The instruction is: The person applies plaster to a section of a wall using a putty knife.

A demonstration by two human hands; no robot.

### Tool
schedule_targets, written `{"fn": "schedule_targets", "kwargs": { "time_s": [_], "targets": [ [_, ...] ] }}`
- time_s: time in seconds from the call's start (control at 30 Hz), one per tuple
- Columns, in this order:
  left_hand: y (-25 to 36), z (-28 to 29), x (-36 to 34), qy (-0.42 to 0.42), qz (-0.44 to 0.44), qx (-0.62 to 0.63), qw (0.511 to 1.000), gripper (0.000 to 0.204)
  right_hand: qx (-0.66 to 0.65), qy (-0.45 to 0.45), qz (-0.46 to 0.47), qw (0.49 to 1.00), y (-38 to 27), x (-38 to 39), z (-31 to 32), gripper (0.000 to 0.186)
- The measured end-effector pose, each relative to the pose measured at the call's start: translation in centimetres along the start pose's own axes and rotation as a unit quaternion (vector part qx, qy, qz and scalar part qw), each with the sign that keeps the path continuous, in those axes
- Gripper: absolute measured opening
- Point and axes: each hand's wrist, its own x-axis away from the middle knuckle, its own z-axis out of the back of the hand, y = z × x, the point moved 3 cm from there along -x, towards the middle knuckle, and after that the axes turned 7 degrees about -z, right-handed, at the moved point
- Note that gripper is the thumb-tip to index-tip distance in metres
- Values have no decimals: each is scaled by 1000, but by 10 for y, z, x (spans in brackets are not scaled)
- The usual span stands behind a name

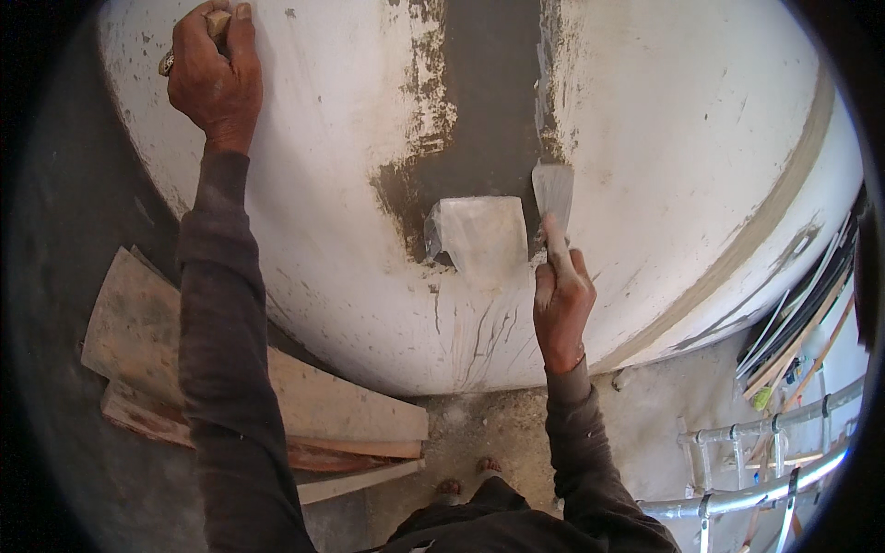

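Observation:
My right hand (563, 309) is closed on a putty knife (553, 191), its index finger stretched along the blade. The grey blade lies against the white wall (673, 157), at the right edge of a grey plaster strip (493, 101). Just left of the blade, a pale square piece covered in clear plastic (483, 235) sits at the strip's lower end. Higher up at the far left, my left hand (214, 88) grips a small wooden piece (218, 25) near the wall. The rest of that piece is hidden by the fingers.
Curved boards (341, 405) lean below the wall at lower left. A metal ladder (737, 498) lies at lower right, near long strips and poles (802, 318). My feet (489, 465) stand on the dusty floor (489, 424). Another grey band (737, 267) crosses the wall at right.

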Motion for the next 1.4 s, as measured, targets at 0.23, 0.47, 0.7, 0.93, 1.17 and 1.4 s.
{"fn": "schedule_targets", "kwargs": {
  "time_s": [0.23,0.47,0.7,0.93,1.17,1.4],
  "targets": [
    [0,2,-3,9,24,32,999,31,23,1,14,1000,-1,6,1,64],
    [-2,-1,-1,14,0,24,1000,32,-2,11,14,1000,-34,-27,12,63],
    [1,-1,-2,17,8,4,1000,31,29,5,-13,999,-9,3,-1,62],
    [0,3,-1,20,13,7,1000,31,10,9,24,1000,-17,-5,5,73],
    [2,-3,0,22,-2,24,999,30,3,38,39,998,-12,-9,-4,72],
    [-2,2,1,9,23,31,999,30,11,4,13,1000,-11,3,-3,70]
  ]
}}
